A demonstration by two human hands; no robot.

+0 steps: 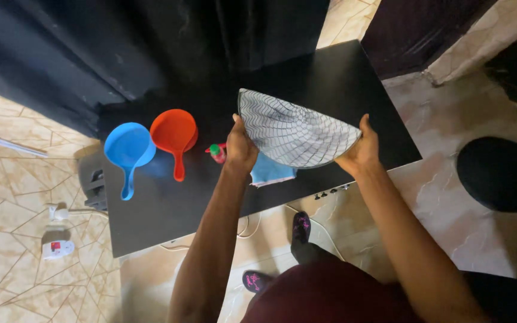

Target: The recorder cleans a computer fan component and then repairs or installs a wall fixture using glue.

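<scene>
Two bare hands show, the left hand [242,146] and the right hand [359,151], and between them they hold one round grey plate with a dark web-like line pattern [291,133]. Two plastic scoops with long handles lie on the one black rectangular table [169,209]: one blue scoop [128,149] and one orange-red scoop [175,136]. One small red bottle with a green cap [216,152] stands near the left hand. One light blue cloth [270,172] lies under the plate. One white plug adapter [58,248] sits on the tiled floor. One round black stool [501,173] stands to the right. Two dark slippers with pink marks [301,227] show below the table.
</scene>
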